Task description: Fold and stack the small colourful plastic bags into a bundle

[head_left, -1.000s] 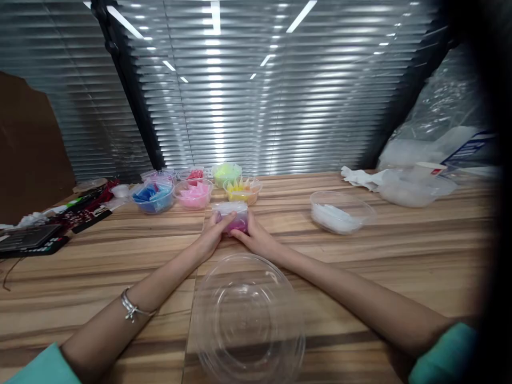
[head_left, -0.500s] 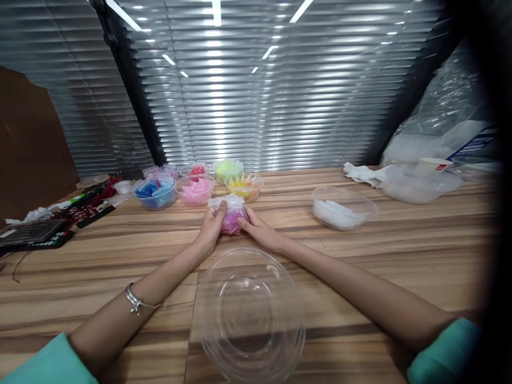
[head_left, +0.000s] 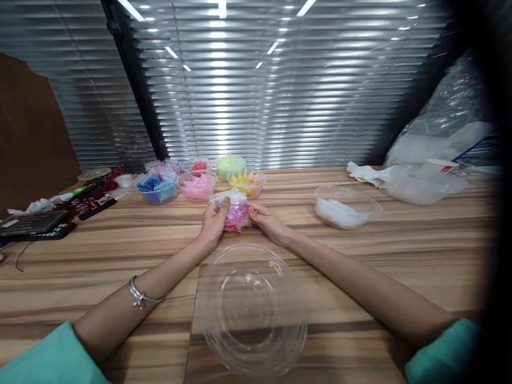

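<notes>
A stack of small clear plastic bags [head_left: 237, 212], with purple, red and a little yellow showing through, is held above the wooden table. My left hand [head_left: 214, 221] is closed round its left side, thumb on top. At the right edge my right hand [head_left: 266, 221] pinches the bags between thumb and fingers. Just in front of both hands sits a large clear round bowl [head_left: 252, 314]. Behind them are clear tubs: one with yellow and orange pieces [head_left: 247, 184], one with pink bags [head_left: 197, 185] and one with blue bags [head_left: 157, 188].
Farther back stand tubs of green [head_left: 231, 166], red [head_left: 199, 166] and lilac packets [head_left: 163, 168]. A clear tub with white bags [head_left: 347, 208] is on the right, near crumpled tissue [head_left: 368, 173] and plastic bags [head_left: 424, 184]. Dark electronics [head_left: 32, 226] lie left.
My right hand has slid off the top of the bags to their right edge, uncovering more purple, red and some yellow. My left hand keeps its hold. The view has shifted slightly.
</notes>
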`<action>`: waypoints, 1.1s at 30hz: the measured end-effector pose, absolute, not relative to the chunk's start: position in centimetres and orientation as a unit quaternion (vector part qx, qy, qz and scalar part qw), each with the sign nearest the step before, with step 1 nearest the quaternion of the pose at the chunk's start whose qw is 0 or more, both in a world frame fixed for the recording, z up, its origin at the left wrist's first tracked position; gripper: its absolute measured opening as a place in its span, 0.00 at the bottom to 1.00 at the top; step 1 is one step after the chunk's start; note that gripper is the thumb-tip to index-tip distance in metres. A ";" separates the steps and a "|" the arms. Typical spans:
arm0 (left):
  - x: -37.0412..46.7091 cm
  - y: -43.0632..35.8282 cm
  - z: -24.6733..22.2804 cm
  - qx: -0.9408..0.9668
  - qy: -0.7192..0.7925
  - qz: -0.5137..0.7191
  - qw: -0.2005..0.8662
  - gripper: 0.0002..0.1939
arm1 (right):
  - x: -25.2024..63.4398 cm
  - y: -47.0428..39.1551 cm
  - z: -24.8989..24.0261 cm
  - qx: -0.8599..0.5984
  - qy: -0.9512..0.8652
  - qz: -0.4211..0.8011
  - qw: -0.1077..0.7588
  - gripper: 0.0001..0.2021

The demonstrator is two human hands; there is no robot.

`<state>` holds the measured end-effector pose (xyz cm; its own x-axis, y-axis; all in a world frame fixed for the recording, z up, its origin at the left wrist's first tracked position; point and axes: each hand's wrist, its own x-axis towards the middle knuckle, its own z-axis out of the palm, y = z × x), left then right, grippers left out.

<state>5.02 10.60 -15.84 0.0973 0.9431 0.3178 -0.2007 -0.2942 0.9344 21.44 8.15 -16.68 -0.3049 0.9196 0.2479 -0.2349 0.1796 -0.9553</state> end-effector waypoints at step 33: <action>4.6 8.7 -14.9 0.644 0.269 0.364 0.617 0.32 | 20.8 6.0 -17.2 -0.431 -0.653 0.415 0.464 0.34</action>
<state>4.65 8.69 -14.95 0.5895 0.7962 0.1365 -0.1024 -0.0939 0.9903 20.79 6.02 -17.23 -0.1980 0.9485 0.2475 0.1780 0.2831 -0.9424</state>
